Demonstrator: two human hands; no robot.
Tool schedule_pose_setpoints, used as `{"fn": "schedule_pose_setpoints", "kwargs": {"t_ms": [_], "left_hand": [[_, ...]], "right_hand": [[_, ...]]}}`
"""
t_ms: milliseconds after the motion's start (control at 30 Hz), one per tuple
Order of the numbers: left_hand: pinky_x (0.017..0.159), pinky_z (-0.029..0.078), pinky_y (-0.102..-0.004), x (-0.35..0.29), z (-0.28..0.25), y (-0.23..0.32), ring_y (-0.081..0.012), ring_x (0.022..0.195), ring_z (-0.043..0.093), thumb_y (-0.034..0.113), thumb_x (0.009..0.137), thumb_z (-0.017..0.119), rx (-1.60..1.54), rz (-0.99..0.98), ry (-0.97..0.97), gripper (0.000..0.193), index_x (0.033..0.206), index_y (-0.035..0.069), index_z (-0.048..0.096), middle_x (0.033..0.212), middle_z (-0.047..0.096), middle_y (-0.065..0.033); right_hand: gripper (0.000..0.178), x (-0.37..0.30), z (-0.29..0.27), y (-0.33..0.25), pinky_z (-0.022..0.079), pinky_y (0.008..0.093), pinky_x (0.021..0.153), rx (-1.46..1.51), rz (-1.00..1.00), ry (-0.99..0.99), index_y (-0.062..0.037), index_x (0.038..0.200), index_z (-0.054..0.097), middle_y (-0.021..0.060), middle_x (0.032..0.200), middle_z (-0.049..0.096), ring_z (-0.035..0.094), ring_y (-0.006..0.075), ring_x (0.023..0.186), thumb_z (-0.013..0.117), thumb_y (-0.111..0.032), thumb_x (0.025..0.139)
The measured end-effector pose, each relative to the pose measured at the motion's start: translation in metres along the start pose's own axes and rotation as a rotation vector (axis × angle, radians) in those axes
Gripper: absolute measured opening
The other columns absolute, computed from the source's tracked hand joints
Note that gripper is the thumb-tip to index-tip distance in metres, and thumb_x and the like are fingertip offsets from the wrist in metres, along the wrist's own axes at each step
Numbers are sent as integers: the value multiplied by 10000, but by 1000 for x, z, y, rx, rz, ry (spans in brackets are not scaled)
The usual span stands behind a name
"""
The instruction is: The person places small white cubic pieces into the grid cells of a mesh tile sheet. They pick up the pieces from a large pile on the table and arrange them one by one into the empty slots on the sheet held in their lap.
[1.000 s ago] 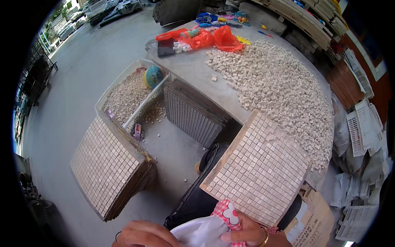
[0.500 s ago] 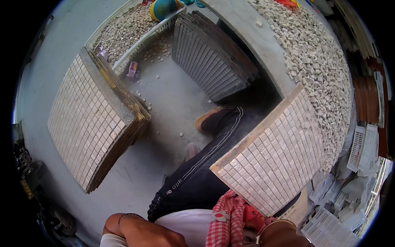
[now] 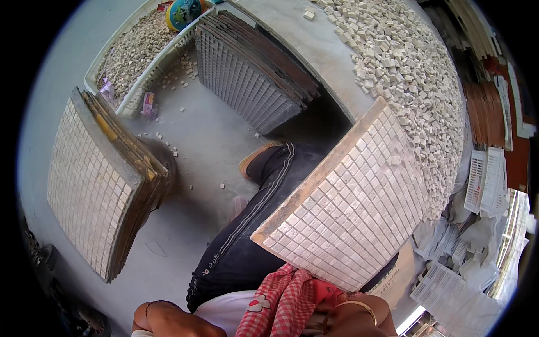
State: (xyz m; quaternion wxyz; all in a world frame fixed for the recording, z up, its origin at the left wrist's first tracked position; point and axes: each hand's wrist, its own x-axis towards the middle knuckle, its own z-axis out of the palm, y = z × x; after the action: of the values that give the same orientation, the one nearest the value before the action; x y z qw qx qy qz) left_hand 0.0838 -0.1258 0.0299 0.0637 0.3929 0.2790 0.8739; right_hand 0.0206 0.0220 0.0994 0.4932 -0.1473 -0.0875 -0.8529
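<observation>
A board [image 3: 348,202] covered in rows of small cream stone tiles leans tilted over my right thigh, its upper edge bare. My right hand [image 3: 343,321], with a gold bangle at the wrist, lies below the board's lower edge, beside a red-and-white checked cloth [image 3: 275,300]. A ring shows on one finger, but the fingertips are mostly hidden. At the lower left, my left hand [image 3: 188,324] is bent across my front near my dark trousers [image 3: 236,247], a thin dark band at its wrist. Its fingers fall below the picture's edge.
Left stands a stack of tiled boards [image 3: 84,191]; ahead leans another stack of gridded boards [image 3: 241,78]. A white crate [image 3: 143,78] holds small stones and a colourful ball [image 3: 182,12]. Loose tile pieces [image 3: 410,84] heap on the table [image 3: 337,92] at right. White plastic trays [image 3: 484,182] lie beyond.
The whole view has swung, so the surroundings sit further left in the picture. More of my right hand shows by the checked cloth. The tiled board still leans over my thigh.
</observation>
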Motion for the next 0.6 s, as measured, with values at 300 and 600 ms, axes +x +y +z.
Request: {"fn": "schedule_pose_setpoints", "kwargs": {"t_ms": [300, 600], "left_hand": [[558, 499, -389, -3, 13, -11, -315, 645, 616, 134, 900, 559, 21, 103, 151, 157, 843, 12, 641, 797, 621, -159], [466, 451, -359, -2, 9, -13, -278, 545, 572, 120, 920, 508, 29, 124, 168, 251, 699, 36, 593, 689, 578, -126]], "right_hand": [[506, -9, 1, -9, 392, 294, 910, -193, 74, 58, 155, 1307, 350, 188, 1166, 557, 530, 231, 1011, 506, -102, 900], [388, -5, 31, -26, 345, 307, 927, 32, 162, 408, 142, 1231, 450, 183, 1083, 598, 517, 215, 983, 530, -12, 884]]}}
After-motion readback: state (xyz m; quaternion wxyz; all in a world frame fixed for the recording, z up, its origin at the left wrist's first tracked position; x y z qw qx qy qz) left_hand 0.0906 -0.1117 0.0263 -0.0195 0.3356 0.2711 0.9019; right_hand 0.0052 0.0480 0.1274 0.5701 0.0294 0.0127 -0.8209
